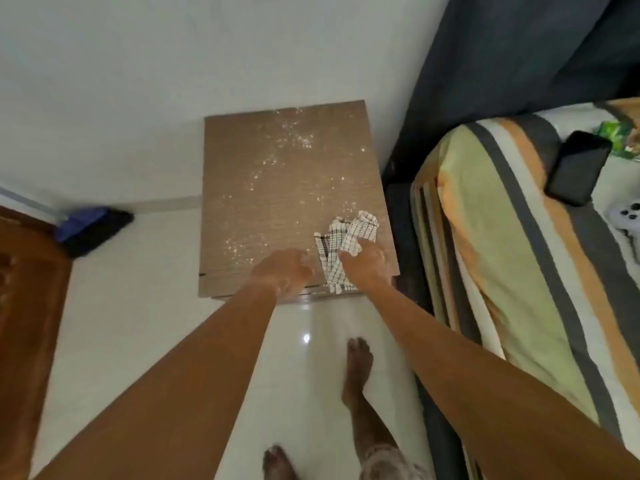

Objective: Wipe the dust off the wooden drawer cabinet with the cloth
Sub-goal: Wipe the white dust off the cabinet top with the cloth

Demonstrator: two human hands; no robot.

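Note:
The wooden drawer cabinet (242,188) stands against the white wall, seen from above. White dust specks are scattered over its top from the far middle to the near edge. A white cloth with a dark check pattern (341,244) lies bunched at the near right corner of the top. My right hand (367,268) grips the cloth there. My left hand (282,275) rests at the cabinet's near edge just left of the cloth, fingers curled, and holds nothing that I can see.
A bed with a striped sheet (502,258) stands close on the right, with a black phone (576,173) and a white controller (627,216) on it. A dark curtain (502,64) hangs behind. A blue and black object (91,228) lies on the floor at left. My bare feet (358,362) stand on glossy white tiles.

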